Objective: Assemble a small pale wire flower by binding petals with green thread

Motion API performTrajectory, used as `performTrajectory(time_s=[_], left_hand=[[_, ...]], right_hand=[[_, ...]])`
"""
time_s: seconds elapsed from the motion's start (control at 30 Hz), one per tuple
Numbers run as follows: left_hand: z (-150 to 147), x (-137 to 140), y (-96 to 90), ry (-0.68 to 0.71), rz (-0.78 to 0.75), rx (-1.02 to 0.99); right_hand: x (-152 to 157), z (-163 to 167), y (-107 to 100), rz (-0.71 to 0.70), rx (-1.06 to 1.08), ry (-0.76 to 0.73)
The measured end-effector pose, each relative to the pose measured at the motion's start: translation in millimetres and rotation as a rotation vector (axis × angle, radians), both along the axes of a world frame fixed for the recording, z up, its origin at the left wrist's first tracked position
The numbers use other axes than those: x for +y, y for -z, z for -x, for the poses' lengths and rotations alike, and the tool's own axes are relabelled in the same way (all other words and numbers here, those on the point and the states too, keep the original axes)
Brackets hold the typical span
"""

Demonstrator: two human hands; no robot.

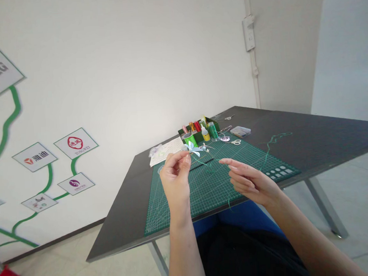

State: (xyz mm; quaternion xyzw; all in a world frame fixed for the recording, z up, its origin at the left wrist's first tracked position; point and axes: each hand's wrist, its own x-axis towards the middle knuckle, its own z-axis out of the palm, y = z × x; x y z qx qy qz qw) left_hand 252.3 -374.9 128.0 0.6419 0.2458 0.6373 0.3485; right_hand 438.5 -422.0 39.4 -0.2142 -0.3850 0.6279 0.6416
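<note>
My left hand is raised over the green cutting mat, its thumb and forefinger pinching a pale blue flower by its base. The flower's petals fan out above the fingertips. Green thread runs from the flower across to my right hand. That hand pinches the thread between thumb and forefinger, with the other fingers curled in. A loose end of thread dangles below it near the table edge.
On the dark table behind the hands stand a green box of thread spools, a green cup, a yellow-labelled glue bottle and a green spool. Scissors and a clear case lie right. Patterned paper lies left.
</note>
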Motion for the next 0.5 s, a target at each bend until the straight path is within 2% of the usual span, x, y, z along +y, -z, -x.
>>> performTrajectory(time_s=[0.07,0.17,0.27,0.33,0.4,0.5], left_hand=[[0,0,0.8,-0.010,-0.006,-0.009],[0,-2,0.0,-0.023,-0.034,-0.003],[-1,-5,-1.8,-0.046,-0.069,0.021],[-1,-9,-3.0,-0.068,-0.082,0.053],[-2,-13,-4.2,-0.083,-0.087,0.096],[-2,-19,-6.4,-0.103,-0.103,0.153]], right_hand=[[4,-5,1,0.062,-0.154,0.125],[8,-11,2,0.126,-0.470,0.407],[2,-9,-4,0.049,-0.645,0.618],[-9,-1,-15,-0.052,-0.668,0.622],[-20,11,-29,-0.142,-0.646,0.566],[-32,30,-47,-0.211,-0.603,0.393]])
